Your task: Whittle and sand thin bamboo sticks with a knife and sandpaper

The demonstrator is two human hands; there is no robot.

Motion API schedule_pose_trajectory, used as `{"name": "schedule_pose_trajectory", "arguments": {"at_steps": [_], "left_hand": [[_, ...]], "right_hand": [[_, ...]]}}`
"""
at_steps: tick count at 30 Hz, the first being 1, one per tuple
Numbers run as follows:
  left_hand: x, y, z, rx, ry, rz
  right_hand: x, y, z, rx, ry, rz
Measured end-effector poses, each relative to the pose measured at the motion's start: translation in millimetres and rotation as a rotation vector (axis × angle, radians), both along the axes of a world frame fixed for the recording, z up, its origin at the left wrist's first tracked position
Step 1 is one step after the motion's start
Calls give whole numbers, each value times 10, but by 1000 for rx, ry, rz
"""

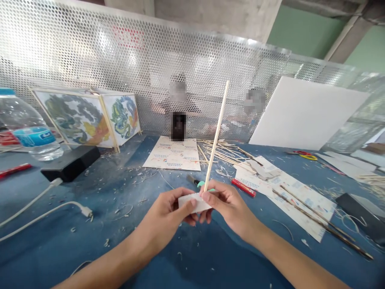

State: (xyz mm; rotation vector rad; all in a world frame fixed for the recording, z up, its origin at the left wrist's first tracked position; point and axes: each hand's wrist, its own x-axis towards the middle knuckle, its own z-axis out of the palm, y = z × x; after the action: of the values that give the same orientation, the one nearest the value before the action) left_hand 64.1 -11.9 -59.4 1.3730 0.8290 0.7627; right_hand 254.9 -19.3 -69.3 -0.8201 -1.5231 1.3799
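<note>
My left hand [173, 208] is closed on a small, flat white piece of paper [195, 202], its thumb lying across the front. A thin, pale wooden stick [218, 132] rises from my right hand [227, 202], tilted slightly right at the top. The right thumb and fingers pinch the stick's lower end against the paper's right part. Both hands are close together above the blue table [144, 224]. Just behind them lies a tool with a dark tip [192, 179] and a green part [201, 184], mostly hidden by the fingers.
A painted lantern-like frame [75, 116], water bottle [33, 128] and black box [70, 162] stand left. Printed sheets [173, 154], thin sticks [222, 148], a red knife-like tool [243, 187] and scissors [303, 154] lie beyond and right. Perforated metal [150, 60] screens the back.
</note>
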Motion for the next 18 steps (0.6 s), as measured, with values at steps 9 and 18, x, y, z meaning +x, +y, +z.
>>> {"name": "schedule_pose_trajectory", "arguments": {"at_steps": [9, 18], "left_hand": [[28, 23, -131, -125, -75, 228], [84, -74, -142, -215, -215, -3]], "right_hand": [[8, -69, -22, 117, -176, -289], [-78, -80, -86, 403, -470, -236]]}}
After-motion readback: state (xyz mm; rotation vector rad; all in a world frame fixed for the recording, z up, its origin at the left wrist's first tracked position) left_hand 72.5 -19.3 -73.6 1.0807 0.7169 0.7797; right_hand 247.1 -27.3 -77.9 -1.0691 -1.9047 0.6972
